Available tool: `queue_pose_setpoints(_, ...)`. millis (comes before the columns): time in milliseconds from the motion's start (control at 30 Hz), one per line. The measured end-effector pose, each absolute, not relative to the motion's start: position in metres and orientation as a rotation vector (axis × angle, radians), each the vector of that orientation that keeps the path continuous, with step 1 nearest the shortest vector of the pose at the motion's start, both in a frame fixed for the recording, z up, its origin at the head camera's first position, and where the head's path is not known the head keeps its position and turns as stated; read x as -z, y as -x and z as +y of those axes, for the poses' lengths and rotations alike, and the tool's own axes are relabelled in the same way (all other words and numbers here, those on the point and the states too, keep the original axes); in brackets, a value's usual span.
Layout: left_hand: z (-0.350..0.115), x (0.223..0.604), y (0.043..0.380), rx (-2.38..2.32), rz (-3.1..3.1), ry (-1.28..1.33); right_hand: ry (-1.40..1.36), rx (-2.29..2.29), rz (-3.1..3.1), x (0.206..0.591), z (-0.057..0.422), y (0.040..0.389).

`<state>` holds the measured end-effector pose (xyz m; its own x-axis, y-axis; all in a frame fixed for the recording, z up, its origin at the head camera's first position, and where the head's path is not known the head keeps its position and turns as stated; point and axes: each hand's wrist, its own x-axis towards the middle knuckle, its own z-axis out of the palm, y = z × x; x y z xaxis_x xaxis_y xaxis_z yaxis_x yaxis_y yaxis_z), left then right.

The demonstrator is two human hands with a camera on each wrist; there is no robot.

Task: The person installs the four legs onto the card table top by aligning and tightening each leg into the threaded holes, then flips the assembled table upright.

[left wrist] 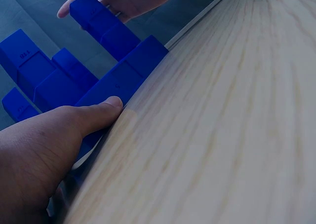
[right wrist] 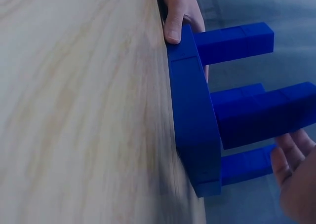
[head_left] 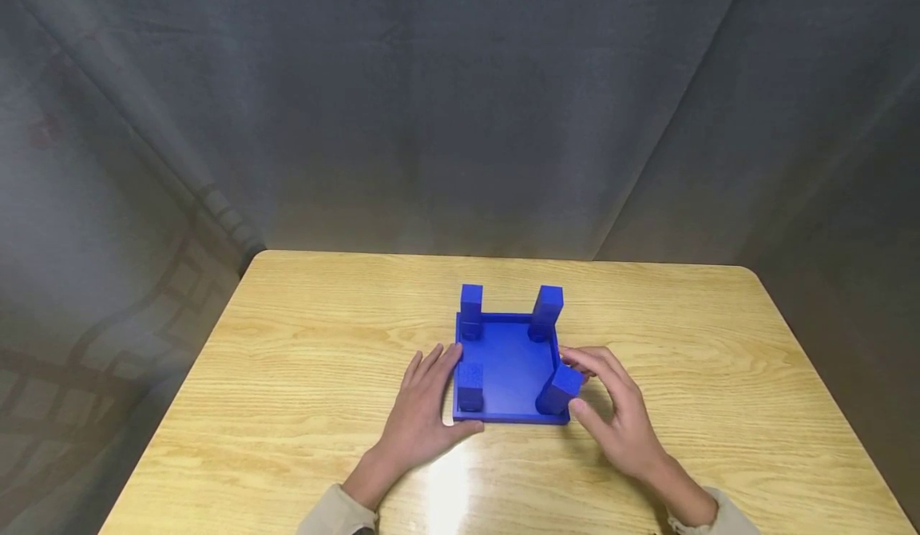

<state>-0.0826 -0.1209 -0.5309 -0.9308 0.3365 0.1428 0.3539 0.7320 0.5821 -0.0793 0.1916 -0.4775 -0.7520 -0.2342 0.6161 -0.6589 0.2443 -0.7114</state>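
A blue square frame [head_left: 509, 371] with a low rim lies on the table, and a blue square post stands up at each corner. My left hand [head_left: 420, 415] holds its near left corner, the fingers along the left side. The left thumb presses on the front side, as the left wrist view shows. Around the near right post [head_left: 561, 390] is my right hand [head_left: 625, 419], its thumb and fingers spread loosely on either side. Whether they touch the post is unclear. The far left post [head_left: 471, 310] and far right post [head_left: 548, 311] stand untouched.
The frame sits on a light wooden table [head_left: 323, 343] with rounded far corners. Behind the table and along its sides hangs a dark grey curtain [head_left: 446, 120]. Both forearms come in over the near edge, in beige sleeves [head_left: 338, 511].
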Motion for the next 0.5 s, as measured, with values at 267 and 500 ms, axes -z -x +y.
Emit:
queue_pose_setpoints(267, -0.1208, 0.5302, 0.0825, 0.99, -2.887, 0.578, -0.827, -1.509, -2.151, 0.4773, 0.1918, 0.0791)
queue_pose_setpoints(500, -0.121, 0.53, 0.0818, 0.994, -2.897, 0.578, -0.763, -1.513, -2.149, 0.4761, 0.1908, 0.0789)
